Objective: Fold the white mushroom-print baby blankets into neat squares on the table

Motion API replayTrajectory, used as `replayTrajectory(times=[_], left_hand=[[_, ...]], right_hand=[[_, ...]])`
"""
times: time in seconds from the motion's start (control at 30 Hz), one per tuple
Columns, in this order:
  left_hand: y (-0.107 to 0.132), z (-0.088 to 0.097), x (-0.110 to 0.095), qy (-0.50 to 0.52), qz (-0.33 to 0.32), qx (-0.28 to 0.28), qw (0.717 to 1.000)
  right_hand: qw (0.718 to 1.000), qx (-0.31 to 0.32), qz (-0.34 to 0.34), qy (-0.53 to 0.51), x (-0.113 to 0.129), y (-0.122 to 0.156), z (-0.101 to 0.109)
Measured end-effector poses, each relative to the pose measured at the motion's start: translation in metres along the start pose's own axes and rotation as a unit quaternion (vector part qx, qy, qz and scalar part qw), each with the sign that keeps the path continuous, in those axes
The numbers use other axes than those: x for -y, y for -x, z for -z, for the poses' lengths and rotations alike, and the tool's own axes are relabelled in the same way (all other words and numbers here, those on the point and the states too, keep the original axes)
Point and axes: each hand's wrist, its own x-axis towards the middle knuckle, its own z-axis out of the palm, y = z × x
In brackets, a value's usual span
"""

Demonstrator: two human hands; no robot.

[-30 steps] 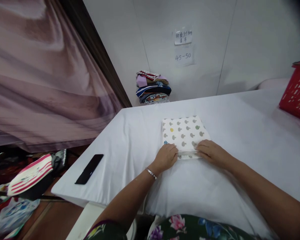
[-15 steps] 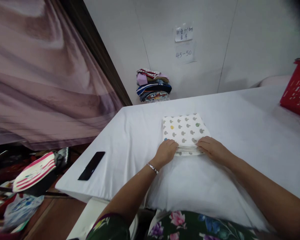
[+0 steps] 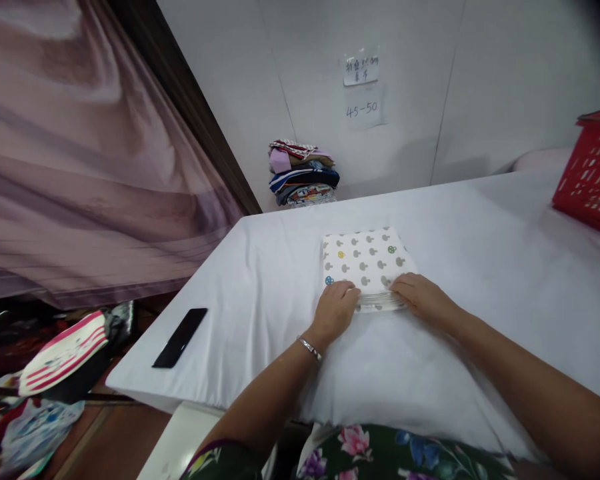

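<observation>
A white folded cloth (image 3: 364,257) printed with grey mushroom-like shapes and a few coloured ones lies on the white-covered table (image 3: 480,253). Its stacked layers show along the near edge. My left hand (image 3: 336,308) grips the near left corner, fingers over the top. At the near right corner, my right hand (image 3: 420,293) pinches the layers, fingers together. Both thumbs are partly hidden.
A black phone (image 3: 181,337) lies on the table's left side. By the wall stands a pile of folded fabrics (image 3: 304,175). A red plastic basket (image 3: 593,173) is at the far right. A pink curtain (image 3: 105,167) hangs at left.
My left hand has shifted slightly along the near edge to the right, uncovering a blue print at the corner. My right hand stays at its corner. The view has shifted a little.
</observation>
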Motion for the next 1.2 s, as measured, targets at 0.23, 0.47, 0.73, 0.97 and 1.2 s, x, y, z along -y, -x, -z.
replayTrajectory(times=[0.23,0.47,0.73,0.97,1.2], left_hand=[[-0.009,-0.007,-0.017,-0.019,-0.033,0.024,0.999],[-0.015,-0.011,-0.017,-0.008,0.008,0.037,0.999],[-0.019,-0.013,-0.022,-0.032,0.016,0.05,0.998],[-0.018,-0.01,-0.022,0.027,0.022,0.033,0.999],[-0.016,-0.011,-0.023,0.08,0.042,0.01,0.996]], right_hand=[[1.0,-0.005,-0.003,-0.005,0.001,0.0,-0.001],[0.999,-0.027,0.017,0.014,-0.001,0.001,-0.002],[0.999,-0.039,0.024,0.018,-0.003,0.002,-0.006],[0.999,-0.036,0.034,0.008,-0.003,0.002,-0.005],[0.999,0.017,0.029,0.006,0.004,0.0,-0.001]])
